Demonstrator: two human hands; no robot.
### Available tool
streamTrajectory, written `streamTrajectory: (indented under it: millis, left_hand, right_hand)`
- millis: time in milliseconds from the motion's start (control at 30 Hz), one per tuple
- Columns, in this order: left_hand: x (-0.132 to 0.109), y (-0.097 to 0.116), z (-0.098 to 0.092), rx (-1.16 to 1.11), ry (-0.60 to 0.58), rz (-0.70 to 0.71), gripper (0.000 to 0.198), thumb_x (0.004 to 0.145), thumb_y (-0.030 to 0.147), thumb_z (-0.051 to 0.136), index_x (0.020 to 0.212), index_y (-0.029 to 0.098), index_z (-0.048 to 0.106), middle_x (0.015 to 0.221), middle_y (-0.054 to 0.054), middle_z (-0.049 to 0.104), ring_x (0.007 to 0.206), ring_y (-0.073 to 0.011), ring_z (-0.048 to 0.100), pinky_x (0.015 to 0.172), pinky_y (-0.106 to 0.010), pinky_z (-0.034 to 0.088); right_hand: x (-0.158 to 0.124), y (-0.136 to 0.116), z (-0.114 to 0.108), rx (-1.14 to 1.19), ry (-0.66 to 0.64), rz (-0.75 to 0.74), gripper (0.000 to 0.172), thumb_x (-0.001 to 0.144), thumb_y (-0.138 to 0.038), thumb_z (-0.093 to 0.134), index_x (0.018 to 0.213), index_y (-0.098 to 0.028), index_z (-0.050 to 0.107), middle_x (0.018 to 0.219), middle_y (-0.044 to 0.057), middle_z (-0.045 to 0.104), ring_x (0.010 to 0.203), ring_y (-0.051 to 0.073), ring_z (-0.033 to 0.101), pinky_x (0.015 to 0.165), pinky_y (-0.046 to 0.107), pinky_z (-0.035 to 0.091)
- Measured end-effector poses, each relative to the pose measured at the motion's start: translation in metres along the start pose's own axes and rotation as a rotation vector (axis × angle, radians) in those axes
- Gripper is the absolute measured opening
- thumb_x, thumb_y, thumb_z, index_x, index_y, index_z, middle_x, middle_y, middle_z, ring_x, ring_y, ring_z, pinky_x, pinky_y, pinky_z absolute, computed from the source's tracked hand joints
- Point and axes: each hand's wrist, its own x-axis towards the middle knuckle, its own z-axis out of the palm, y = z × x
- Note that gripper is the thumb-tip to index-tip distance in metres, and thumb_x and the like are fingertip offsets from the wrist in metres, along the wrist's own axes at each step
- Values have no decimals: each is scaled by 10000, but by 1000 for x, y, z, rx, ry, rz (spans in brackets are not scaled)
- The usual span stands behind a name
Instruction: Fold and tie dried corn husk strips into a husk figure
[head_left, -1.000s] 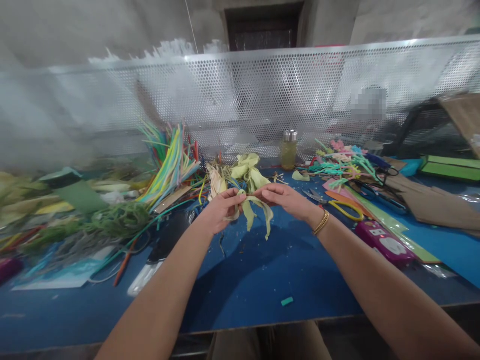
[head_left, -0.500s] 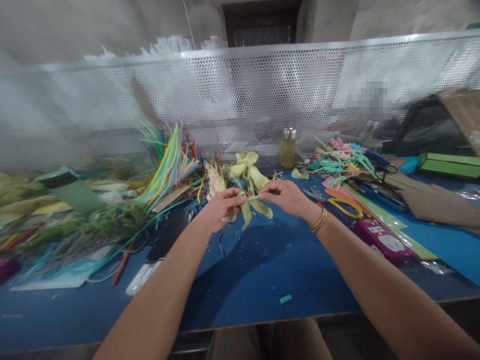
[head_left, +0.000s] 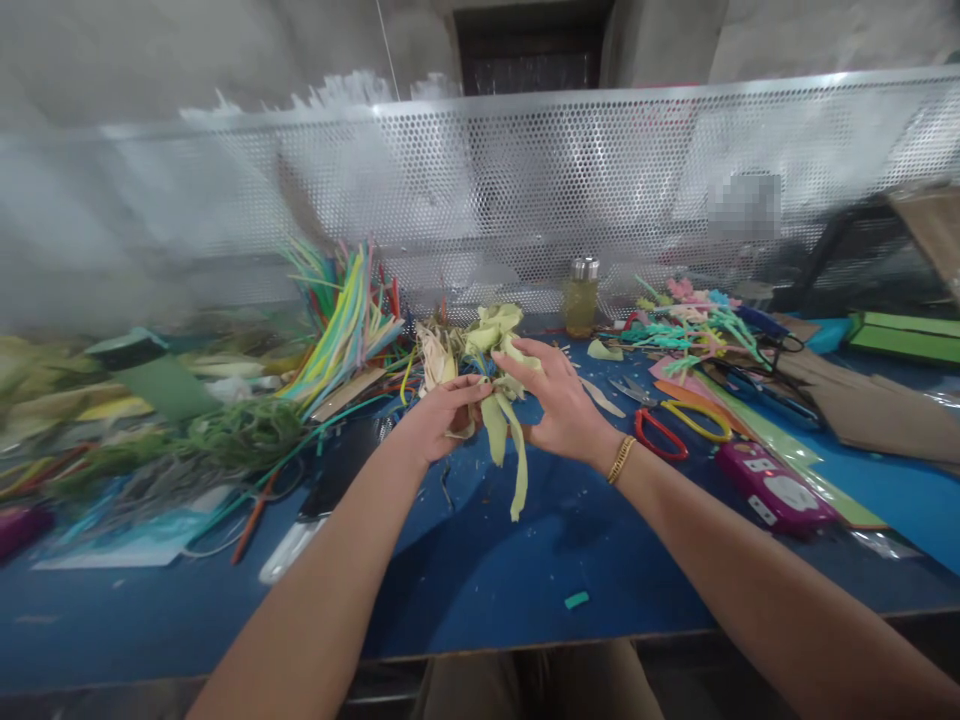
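Note:
My left hand point(head_left: 444, 420) is closed in a pinch, thumb and forefinger pressed on a bunch of pale green husk strips point(head_left: 496, 428). Two strips hang down from the pinch, one long and narrow, and a paler piece shows beneath the fingers. At the bunch's right side, my right hand point(head_left: 561, 402) has its fingers stretched and apart. Whether its fingertips touch the strips I cannot tell. Behind the hands lies a heap of pale green husks point(head_left: 491, 328) with cream pieces point(head_left: 436, 358). Scissors point(head_left: 660, 433) with one red and one yellow handle rest to the right.
Colourful pipe cleaners point(head_left: 341, 320) stand in a bundle at left, near green stringy fibre point(head_left: 240, 432) and a dark phone-like slab point(head_left: 341, 475). A glass jar point(head_left: 581, 300), pastel floral pieces point(head_left: 697, 310) and a purple device point(head_left: 774, 488) are rightward. Perforated metal point(head_left: 420, 180) borders the back.
My right hand has let go of its pinch and spread its fingers beside the bunch. A long narrow strip now hangs lower. My left hand keeps its pinch. The view has shifted slightly.

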Motion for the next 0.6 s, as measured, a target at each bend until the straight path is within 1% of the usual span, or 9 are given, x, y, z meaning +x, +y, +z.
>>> streamTrajectory:
  millis: [33, 100, 167, 267, 333, 400, 500, 533, 600]
  left_hand:
    - [1, -1, 0, 10, 20, 25, 320, 608, 190, 830, 814, 164, 587, 637, 21, 632, 499, -94, 592, 476, -203, 459]
    - [3, -2, -1, 48, 62, 75, 350, 598, 200, 837, 823, 163, 571, 589, 37, 596, 446, -69, 543, 428, -180, 403]
    - [4, -4, -1, 99, 97, 111, 404, 574, 208, 853, 824, 177, 537, 556, 56, 567, 410, -57, 500, 387, -167, 335]
    - [4, -6, -1, 180, 103, 157, 458, 547, 237, 870, 792, 196, 486, 560, 59, 565, 423, -62, 499, 399, -167, 326]
    - [4, -7, 0, 242, 100, 198, 460, 549, 266, 872, 792, 197, 487, 574, 55, 576, 446, -64, 509, 420, -167, 340]
    - [3, -9, 0, 304, 101, 214, 451, 565, 295, 866, 820, 199, 507, 580, 53, 583, 452, -66, 506, 424, -167, 335]
    - [3, -10, 1, 356, 92, 217, 447, 585, 310, 856, 872, 208, 529, 585, 55, 586, 454, -72, 499, 414, -173, 316]
    - [3, -11, 1, 364, 84, 219, 440, 592, 315, 852, 879, 210, 535, 584, 55, 585, 454, -73, 495, 410, -174, 307]
    - [3, -12, 3, 368, 65, 235, 414, 606, 319, 844, 869, 209, 545, 574, 59, 578, 454, -70, 488, 417, -175, 308]
  right_hand:
    - [1, -3, -2, 10, -1, -16, 533, 800, -436, 685, 1302, -299, 570, 1450, 101, 427, 1347, 279, 380, 1112, 479, 308]
    - [3, -8, -6, 86, 10, -33, 278, 865, -379, 626, 1132, -319, 677, 1385, 63, 508, 1298, 249, 442, 1092, 464, 338]
    - [5, -10, -8, 214, 41, -30, 172, 906, -328, 577, 1008, -304, 714, 1243, 45, 619, 1194, 215, 533, 1048, 439, 390]
    - [6, -12, -7, 420, 95, 50, 206, 943, -335, 519, 972, -262, 710, 1084, 52, 689, 1063, 189, 611, 975, 400, 456]
    - [6, -13, -5, 551, 128, 155, 251, 959, -375, 480, 976, -238, 688, 1030, 61, 697, 1001, 179, 634, 929, 377, 484]
    - [6, -14, -2, 680, 149, 262, 268, 964, -418, 455, 1009, -230, 641, 910, 47, 695, 896, 161, 649, 869, 355, 505]
    - [5, -14, 3, 798, 171, 378, 265, 968, -460, 419, 1025, -239, 553, 669, -24, 584, 670, 125, 595, 752, 318, 508]
    - [5, -13, 5, 797, 187, 408, 259, 964, -473, 419, 1001, -241, 529, 631, -43, 528, 622, 116, 561, 717, 306, 498]
    - [3, -11, 8, 732, 207, 447, 261, 943, -498, 450, 968, -242, 491, 646, -51, 471, 606, 111, 520, 671, 290, 473]
